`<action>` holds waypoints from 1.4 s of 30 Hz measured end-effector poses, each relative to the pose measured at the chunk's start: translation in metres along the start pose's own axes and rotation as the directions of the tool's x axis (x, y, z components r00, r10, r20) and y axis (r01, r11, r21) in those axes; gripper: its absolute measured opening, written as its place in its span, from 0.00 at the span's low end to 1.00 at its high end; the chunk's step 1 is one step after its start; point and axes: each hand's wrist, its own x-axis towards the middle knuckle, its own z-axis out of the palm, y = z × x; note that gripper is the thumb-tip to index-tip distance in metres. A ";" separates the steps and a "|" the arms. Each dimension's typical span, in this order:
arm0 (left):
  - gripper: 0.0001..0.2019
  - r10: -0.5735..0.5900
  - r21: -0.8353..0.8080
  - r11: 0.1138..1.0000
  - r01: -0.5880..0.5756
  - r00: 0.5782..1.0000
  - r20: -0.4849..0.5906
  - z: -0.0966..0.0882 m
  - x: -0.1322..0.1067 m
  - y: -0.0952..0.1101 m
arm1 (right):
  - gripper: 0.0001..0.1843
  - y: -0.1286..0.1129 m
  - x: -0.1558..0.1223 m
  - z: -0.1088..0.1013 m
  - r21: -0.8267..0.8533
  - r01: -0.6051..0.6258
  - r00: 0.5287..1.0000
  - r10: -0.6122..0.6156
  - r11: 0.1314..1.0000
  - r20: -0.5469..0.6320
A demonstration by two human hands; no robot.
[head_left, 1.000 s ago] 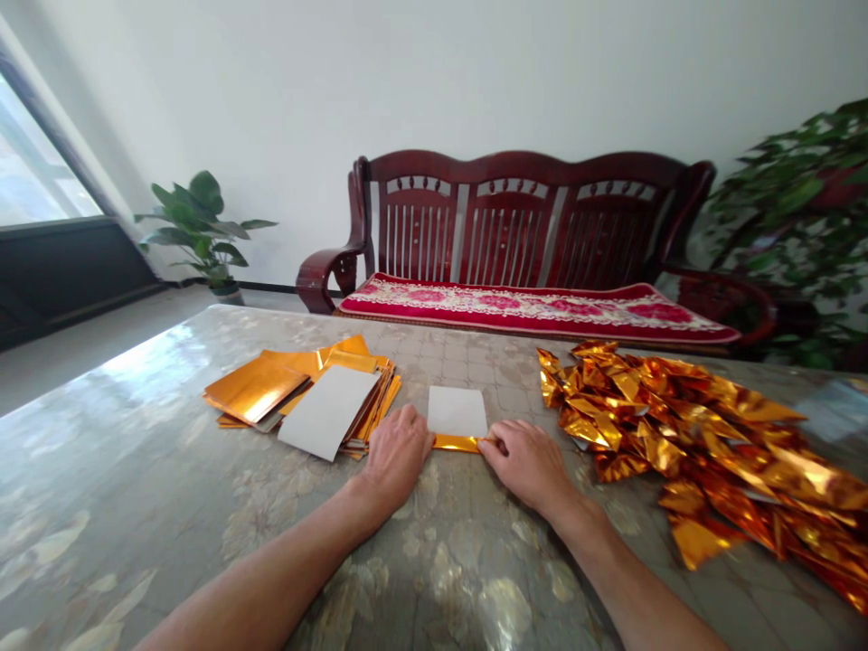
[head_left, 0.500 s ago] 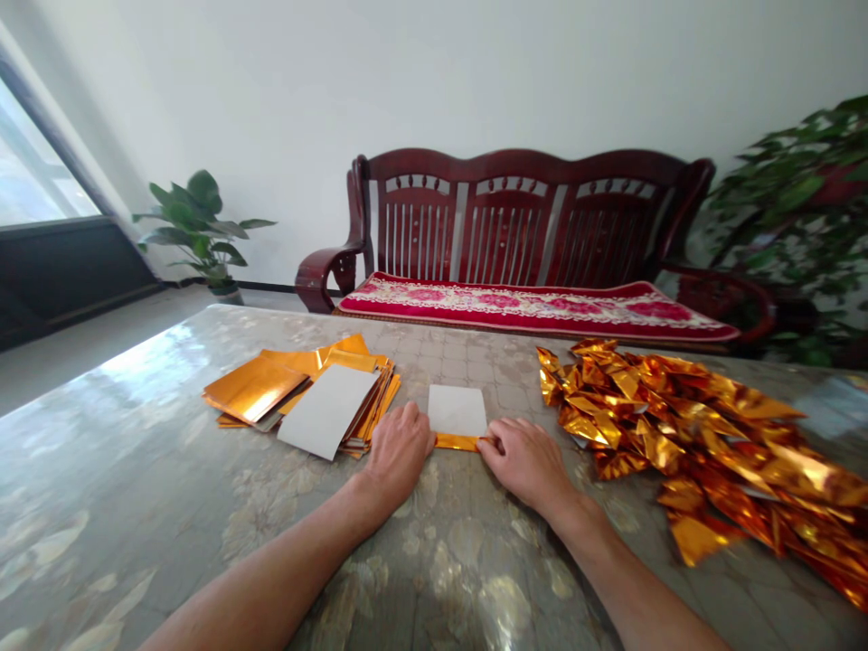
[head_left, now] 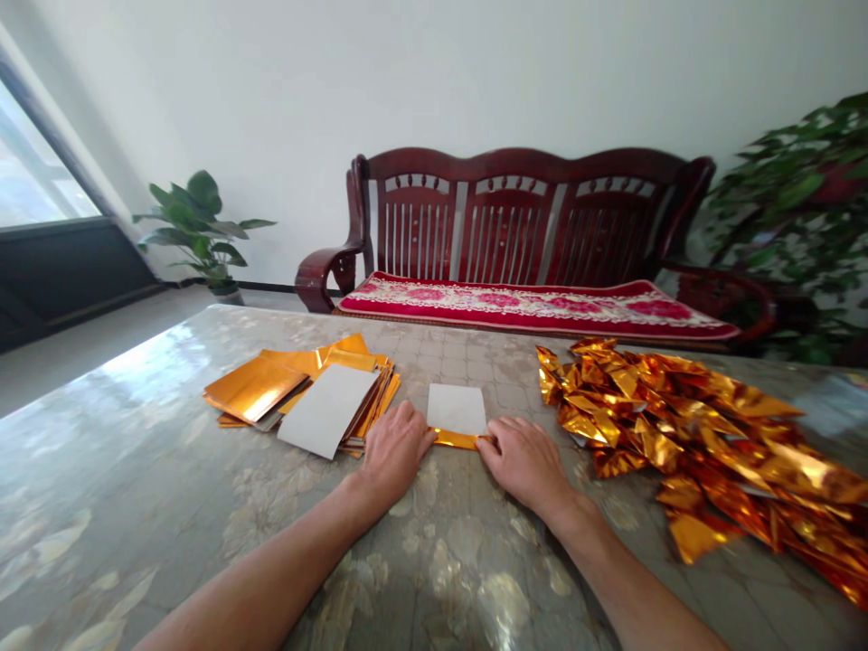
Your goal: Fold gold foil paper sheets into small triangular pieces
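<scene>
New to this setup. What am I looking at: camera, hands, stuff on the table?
No robot here: these are one person's bare hands, seen from a camera worn on the head, looking forward and down. The bare left hand and bare right hand hold the two ends of a gold, narrow folded edge on a white rectangular paper sheet. It lies on a glossy grey patterned table. To the left is a loose stack of flat gold-and-white sheets; to the right, a heap of creased shiny gold pieces.
</scene>
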 end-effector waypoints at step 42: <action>0.10 0.359 0.049 0.930 -0.365 0.928 0.096 0.005 -0.015 0.024 | 0.06 -0.009 -0.012 0.002 -0.023 0.225 0.964 -0.226 0.974 -0.138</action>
